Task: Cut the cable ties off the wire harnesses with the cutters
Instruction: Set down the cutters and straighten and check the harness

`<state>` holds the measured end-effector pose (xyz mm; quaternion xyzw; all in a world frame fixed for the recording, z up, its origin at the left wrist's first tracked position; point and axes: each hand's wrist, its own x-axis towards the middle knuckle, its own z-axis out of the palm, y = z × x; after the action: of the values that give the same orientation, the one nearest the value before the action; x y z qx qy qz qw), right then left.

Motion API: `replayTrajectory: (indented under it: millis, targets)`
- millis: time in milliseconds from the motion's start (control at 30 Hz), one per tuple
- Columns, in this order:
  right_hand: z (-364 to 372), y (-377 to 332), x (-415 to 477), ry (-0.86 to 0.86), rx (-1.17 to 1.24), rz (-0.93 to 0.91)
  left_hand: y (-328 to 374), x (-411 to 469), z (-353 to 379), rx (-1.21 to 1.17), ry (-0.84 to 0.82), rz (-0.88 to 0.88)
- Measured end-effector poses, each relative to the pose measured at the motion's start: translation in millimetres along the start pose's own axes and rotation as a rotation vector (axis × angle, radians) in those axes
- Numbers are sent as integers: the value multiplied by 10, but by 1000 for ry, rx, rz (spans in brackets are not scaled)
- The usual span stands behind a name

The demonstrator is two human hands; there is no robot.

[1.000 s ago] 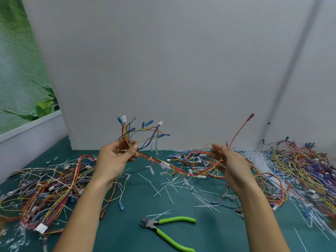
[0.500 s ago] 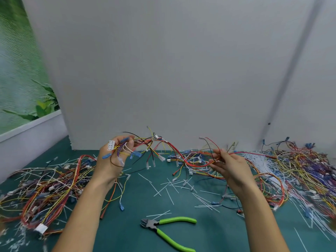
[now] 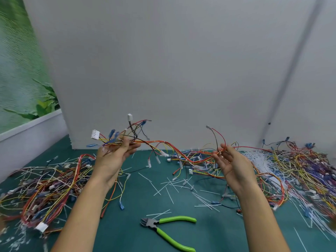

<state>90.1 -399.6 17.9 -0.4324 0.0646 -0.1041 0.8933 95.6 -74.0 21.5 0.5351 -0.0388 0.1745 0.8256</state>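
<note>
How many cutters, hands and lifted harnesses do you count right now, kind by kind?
Cutters, lying on the mat: 1
Hands, left hand and right hand, both holding wire: 2
Lifted harness, strung between the hands: 1
Total: 4

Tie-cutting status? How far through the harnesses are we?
Done: cut tie pieces litter the mat, so some ties are off. In hand: one harness stretched between left hand and right hand; cutters lie idle on the mat. Left: the left pile and right pile of harnesses; which is finished I cannot tell.
</note>
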Motion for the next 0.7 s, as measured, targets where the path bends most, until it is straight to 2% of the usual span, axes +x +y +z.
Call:
replayTrajectory:
  millis: [267,500,700]
  targets:
    - [-96,21,68,43,83,2,-25,67,-83,-100,79,-164]
    - [-125,-13,89,75,156,1,-90,88,-138,-49,87,-180]
    - [-118,-13,86,101,230,21,-77,104,-143,-104,83,-225]
